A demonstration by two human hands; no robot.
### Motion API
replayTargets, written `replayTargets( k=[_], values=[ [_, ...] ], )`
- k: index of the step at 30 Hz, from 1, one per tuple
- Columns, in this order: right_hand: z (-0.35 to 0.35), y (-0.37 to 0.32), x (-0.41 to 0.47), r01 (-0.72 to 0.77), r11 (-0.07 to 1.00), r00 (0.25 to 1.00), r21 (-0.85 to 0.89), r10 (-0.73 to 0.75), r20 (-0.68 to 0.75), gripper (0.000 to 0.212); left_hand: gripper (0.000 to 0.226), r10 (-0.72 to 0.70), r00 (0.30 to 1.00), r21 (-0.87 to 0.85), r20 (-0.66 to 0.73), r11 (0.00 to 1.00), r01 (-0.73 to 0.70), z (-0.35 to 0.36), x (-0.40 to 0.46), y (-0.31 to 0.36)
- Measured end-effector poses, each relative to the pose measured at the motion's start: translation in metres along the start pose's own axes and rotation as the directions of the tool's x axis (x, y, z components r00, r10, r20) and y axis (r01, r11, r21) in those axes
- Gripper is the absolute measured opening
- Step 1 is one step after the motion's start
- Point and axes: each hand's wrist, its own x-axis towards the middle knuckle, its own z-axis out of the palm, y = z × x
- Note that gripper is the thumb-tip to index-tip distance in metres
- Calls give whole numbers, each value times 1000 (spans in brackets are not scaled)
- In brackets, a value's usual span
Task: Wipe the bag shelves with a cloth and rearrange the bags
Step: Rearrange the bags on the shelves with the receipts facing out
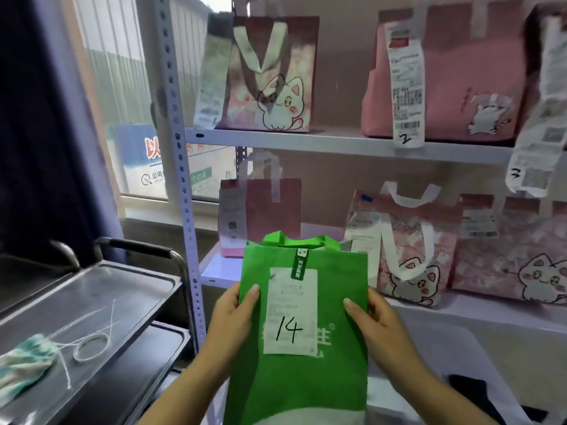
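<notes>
While upright, green bag [331, 378] between thumbs.

Green bag [306, 372]: matt non-woven cloth, with a white paper slip [291, 311] stuck flat on its front. Cat bags [270, 75] on the shelf [337, 142]: smooth with a slight sheen, long paper tags hanging; shelf frame painted metal. Cart tray [101, 302]: brushed, glossy steel carrying a soft woven cloth [21, 363] and cotton string [92, 345].
</notes>
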Motion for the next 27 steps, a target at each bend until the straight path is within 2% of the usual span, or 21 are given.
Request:
replayTargets(
  k=[3, 9, 13, 15, 16, 19, 24, 27],
  values=[
    [-1, -15, 15, 22, 998, 1000, 61, -23, 15, 17, 19, 43, 999, -14, -23, 999, -43, 6, 14, 17],
    [-16, -25, 51, 70, 990, 996, 126, -63, -58, 21, 23, 36, 997, -50, -62, 998, -39, 14, 41, 26],
    [-26, -24, 71, 64, 990, 997, 128, -56, -58, 20, 23, -77, 976, -87, -206, 994, 60, -2, 76, 5],
    [-31, -19, 79, 54, 991, 997, 125, -46, -70, 19, 12, -115, 959, -3, -260, 993, 119, -15, 94, -13],
    [-32, -18, 82, 50, 991, 996, 127, -40, -78, 19, 14, -131, 954, 55, -269, 987, 151, -20, 102, -20],
    [-33, -17, 89, 46, 990, 994, 134, -32, -103, 18, 45, -146, 948, 172, -282, 965, 200, -32, 130, -31],
    [-27, -19, 97, 15, 991, 980, 130, 11, -199, 19, 66, -148, 962, 232, -228, 951, 202, -44, 202, -30],
    [-20, -22, 98, 19, 989, 962, 144, 21, -274, 23, 76, -119, 958, 285, -261, 938, 195, -52, 248, -36]
  ],
)
